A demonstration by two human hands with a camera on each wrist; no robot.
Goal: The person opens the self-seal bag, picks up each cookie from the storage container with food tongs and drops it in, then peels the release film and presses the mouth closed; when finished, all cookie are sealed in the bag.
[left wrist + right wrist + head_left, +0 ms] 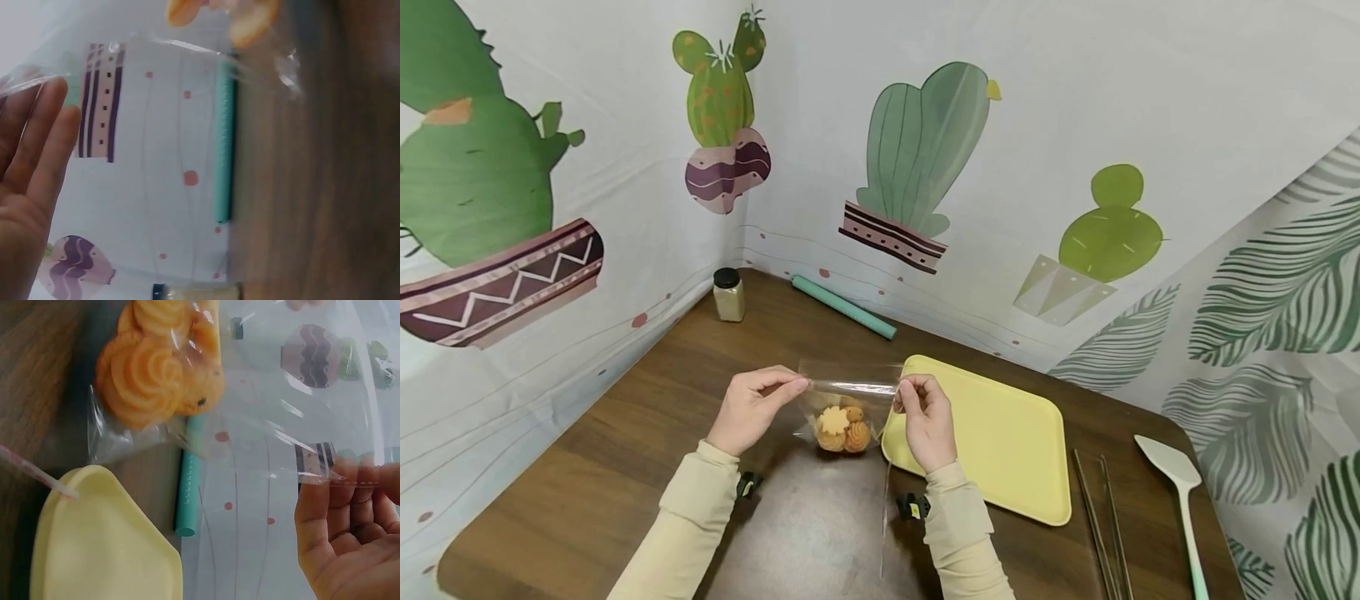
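Note:
A clear plastic bag (861, 388) hangs above the table, stretched between both hands. Several golden cookies (844, 432), some with swirled tops, sit at its bottom. My left hand (751, 410) pinches the upper left side of the bag between thumb and index finger. On the opposite side my right hand (929, 423) pinches the bag's edge. In the right wrist view the right fingers (315, 519) lie against the film, and the swirled cookies (147, 381) show closely. A thin strip (886, 508) dangles below the right hand; where its upper end is held, I cannot tell.
A yellow tray (1000, 433) lies right of the bag, partly behind the right hand. Farther right are metal tongs (1093, 517) and a white spatula (1180, 479). At the back are a green rolling pin (842, 306) and a black-lidded jar (728, 297).

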